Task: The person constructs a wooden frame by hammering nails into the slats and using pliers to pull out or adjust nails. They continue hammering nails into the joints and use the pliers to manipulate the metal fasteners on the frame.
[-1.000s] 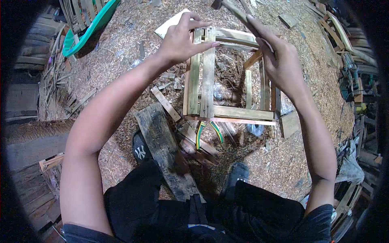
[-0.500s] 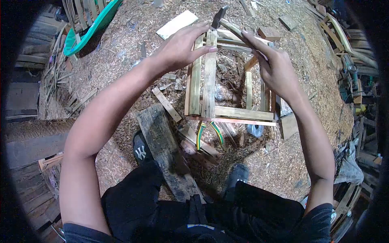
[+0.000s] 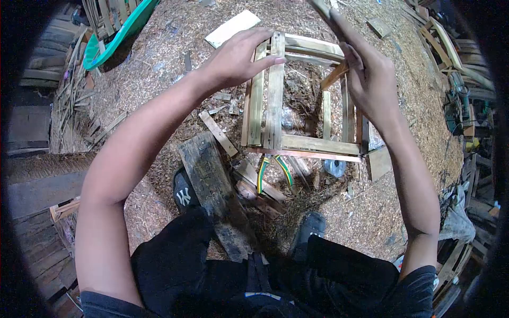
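Wooden frame (image 3: 274,100) sits ahead of the person on chip-strewn ground (image 3: 154,106). Left hand (image 3: 236,61) is partly open at its far left corner, thumb against a slat; right hand (image 3: 374,79) closes around a hammer (image 3: 324,11), its head out of view. Green-and-yellow pliers handles (image 3: 286,170) show just beside the near edge.

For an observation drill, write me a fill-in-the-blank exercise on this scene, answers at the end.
The left hand touches the wooden frame near its top-____ corner as pictured.
The shaft in the right hand runs out of the picture at its ____ edge.
The two curved handles by the frame's near side are yellow and ____.
The large curved rim at the upper left is ____ in color.

Missing words: left; top; green; green
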`<state>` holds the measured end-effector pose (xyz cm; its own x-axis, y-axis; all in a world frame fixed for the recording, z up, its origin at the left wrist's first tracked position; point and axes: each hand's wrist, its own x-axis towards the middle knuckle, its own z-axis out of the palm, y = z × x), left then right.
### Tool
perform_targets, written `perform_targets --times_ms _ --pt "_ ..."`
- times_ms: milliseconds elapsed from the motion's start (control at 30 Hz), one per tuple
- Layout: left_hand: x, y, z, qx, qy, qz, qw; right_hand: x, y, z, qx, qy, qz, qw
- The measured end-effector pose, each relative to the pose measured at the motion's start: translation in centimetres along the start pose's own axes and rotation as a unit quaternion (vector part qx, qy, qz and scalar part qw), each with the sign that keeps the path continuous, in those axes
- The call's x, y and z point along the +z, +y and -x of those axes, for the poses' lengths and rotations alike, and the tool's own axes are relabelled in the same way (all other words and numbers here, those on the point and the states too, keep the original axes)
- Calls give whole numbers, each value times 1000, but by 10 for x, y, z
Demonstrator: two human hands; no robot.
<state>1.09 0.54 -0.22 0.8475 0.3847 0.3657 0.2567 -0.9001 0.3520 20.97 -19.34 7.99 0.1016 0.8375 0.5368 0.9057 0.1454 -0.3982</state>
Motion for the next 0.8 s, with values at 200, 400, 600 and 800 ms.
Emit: perform_targets --times_ms 200,400,600,800 --pt "-4 1 -1 0 -10 -2 1000 3 5 11 79 -125 58 987" --pt "0 -3 -1 21 -6 3 1000 8 8 9 -5 -5 3 1000" --pt "-2 1 3 8 -5 5 1000 -3 -7 -3 56 -67 39 995" --pt "-4 4 -1 8 -6 7 1000 6 -8 2 169 -226 127 951"
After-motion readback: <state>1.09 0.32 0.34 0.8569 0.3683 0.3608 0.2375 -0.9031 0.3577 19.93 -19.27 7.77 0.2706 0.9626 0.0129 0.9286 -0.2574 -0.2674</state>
